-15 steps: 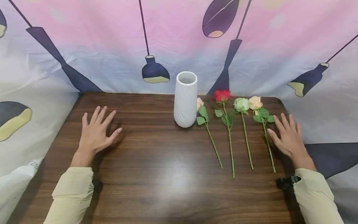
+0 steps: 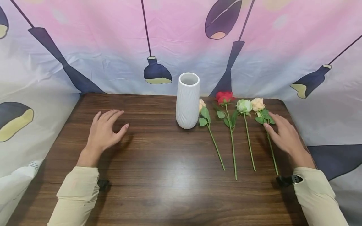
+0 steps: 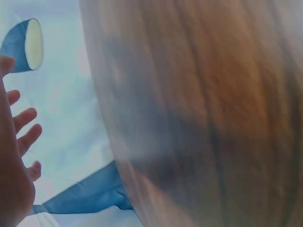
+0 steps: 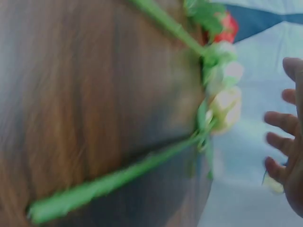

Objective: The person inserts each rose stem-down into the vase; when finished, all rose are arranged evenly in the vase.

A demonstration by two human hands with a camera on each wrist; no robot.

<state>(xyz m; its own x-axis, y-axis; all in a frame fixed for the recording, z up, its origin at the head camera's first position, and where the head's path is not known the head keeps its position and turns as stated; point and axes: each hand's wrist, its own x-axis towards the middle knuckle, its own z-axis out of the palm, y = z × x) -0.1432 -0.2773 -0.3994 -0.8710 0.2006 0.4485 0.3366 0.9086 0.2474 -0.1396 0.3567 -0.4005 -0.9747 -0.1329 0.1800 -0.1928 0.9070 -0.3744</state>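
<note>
My left hand (image 2: 104, 133) hovers above the left side of the table, fingers loosely bent and holding nothing. On the right, my right hand (image 2: 284, 138) hangs over the leaves of the rightmost peach rose (image 2: 257, 104); whether it touches them I cannot tell. The right wrist view shows that rose's stem (image 4: 118, 182) below the hand, its fingers apart from it. To its left lie a pale green rose (image 2: 244, 106), a red rose (image 2: 225, 97) and another peach rose (image 2: 202, 105), partly hidden behind the white vase (image 2: 188, 102). The vase stands upright.
The dark wooden table (image 2: 158, 150) carries everything. A patterned cloth (image 2: 118, 40) hangs along its back and sides, close to the table edges. White crumpled material (image 2: 19, 179) lies at the far left.
Both hands have lifted a little and moved inward, the left one to the right and the right one to the left over the rose's leaves. Vase and roses stay put.
</note>
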